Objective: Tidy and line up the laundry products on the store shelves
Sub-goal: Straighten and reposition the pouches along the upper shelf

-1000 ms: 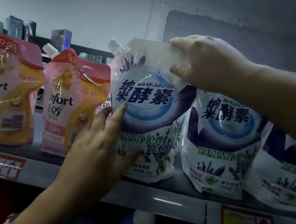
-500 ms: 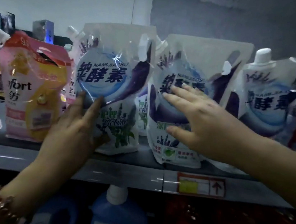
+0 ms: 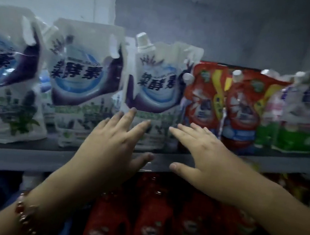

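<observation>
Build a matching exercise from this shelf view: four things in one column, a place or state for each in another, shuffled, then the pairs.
Things
1. third white-and-purple pouch
2. red pouches
3. red bottles
4. left hand

Places or states
A. on the shelf below
B. open, fingers spread
C. just right of the white-and-purple row
D. in front of both hands, white cap up

Pairs: 1-D, 2-C, 3-A, 4-B
</observation>
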A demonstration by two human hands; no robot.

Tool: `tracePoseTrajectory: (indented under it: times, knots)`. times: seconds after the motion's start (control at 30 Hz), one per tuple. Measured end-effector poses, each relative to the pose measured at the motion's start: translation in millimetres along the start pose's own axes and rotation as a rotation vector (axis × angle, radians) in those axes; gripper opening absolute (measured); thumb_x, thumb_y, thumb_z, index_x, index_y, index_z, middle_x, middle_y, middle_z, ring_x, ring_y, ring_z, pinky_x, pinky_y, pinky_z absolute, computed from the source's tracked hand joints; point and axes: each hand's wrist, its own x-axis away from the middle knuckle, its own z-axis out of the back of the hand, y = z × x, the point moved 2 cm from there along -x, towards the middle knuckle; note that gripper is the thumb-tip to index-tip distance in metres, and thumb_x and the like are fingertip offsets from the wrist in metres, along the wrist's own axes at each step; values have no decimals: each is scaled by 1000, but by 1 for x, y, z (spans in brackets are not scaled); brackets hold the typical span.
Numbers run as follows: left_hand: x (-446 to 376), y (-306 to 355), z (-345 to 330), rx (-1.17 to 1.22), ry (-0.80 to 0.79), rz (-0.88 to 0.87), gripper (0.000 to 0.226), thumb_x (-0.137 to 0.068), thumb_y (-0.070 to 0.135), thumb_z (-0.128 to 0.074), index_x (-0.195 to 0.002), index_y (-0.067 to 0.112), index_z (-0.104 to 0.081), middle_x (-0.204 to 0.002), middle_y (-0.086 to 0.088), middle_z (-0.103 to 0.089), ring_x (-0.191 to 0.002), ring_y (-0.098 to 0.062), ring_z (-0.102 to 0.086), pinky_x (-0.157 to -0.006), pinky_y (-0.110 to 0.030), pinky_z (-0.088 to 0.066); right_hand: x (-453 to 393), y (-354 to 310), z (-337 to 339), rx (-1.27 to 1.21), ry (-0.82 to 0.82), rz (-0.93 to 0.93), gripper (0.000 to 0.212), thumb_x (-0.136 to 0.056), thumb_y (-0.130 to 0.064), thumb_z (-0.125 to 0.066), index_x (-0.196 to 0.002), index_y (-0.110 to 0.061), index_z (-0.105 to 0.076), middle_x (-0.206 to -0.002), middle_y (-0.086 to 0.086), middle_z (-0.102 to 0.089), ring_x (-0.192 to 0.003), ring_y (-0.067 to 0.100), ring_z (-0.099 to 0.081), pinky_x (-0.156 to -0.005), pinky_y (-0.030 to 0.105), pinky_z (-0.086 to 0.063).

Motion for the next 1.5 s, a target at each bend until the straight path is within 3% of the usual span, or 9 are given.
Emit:
tracePoseTrajectory:
  times: [0.2, 0.57, 0.87, 1.0, 1.23, 1.37, 1.5]
  knots:
    - [-49, 152, -17, 108, -93, -203, 81, -91, 74, -31, -157, 38, -1, -167, -6, 0, -152, -25, -10, -119, -38, -18, 98, 115, 18, 13, 6, -239, 78, -93, -60, -47, -154, -43, 0, -161, -20, 1, -148, 5, 8, -117, 27, 6]
    - [-132, 361, -35, 228, -129, -482, 78, -94, 70, -35, -157, 39, -1, -167, -4, -1, -152, -27, -7, -120, -43, -17, 224, 278, 52, -41, 14, -638, 76, -93, -57, -51, -153, -45, -6, -162, -20, -3, -149, 7, 3, -120, 34, -5]
    - [-199, 432, -89, 366, -167, -494, 79, -91, 72, -35, -156, 40, -3, -167, 0, 1, -153, -26, -5, -121, -44, -19, 223, 367, 42, -63, 77, -718, 74, -94, -54, -53, -154, -44, -11, -162, -18, -8, -150, 7, -2, -121, 36, -10]
    - [-231, 448, -115, 535, -179, -456, 75, -92, 69, -41, -154, 45, -8, -166, 7, -4, -152, -20, -10, -118, -41, -26, 216, 415, 44, -106, 127, -741, 70, -94, -51, -53, -153, -43, -17, -160, -18, -13, -147, 5, -14, -116, 32, -21]
    - [-277, 497, -152, 560, -116, -442, 72, -91, 68, -46, -152, 46, -14, -164, 6, -14, -147, -23, -22, -114, -42, -33, 196, 505, 16, -365, 328, -776, 59, -93, -48, -57, -146, -43, -34, -153, -12, -34, -139, 12, -35, -110, 38, -36]
    - [-287, 518, -167, 547, -86, -387, 70, -93, 64, -46, -152, 46, -12, -165, 6, -5, -151, -21, -9, -120, -42, -23, 170, 563, 7, -559, 534, -738, 54, -89, -50, -61, -140, -44, -42, -141, -13, -49, -129, 10, -47, -107, 41, -43]
    - [-294, 537, -178, 535, -39, -286, 75, -93, 65, -44, -152, 50, -1, -165, 11, 9, -153, -19, -2, -122, -41, -16, 142, 611, 13, -637, 611, -735, 66, -90, -54, -58, -148, -34, -34, -144, -8, -47, -126, 13, -50, -105, 41, -43]
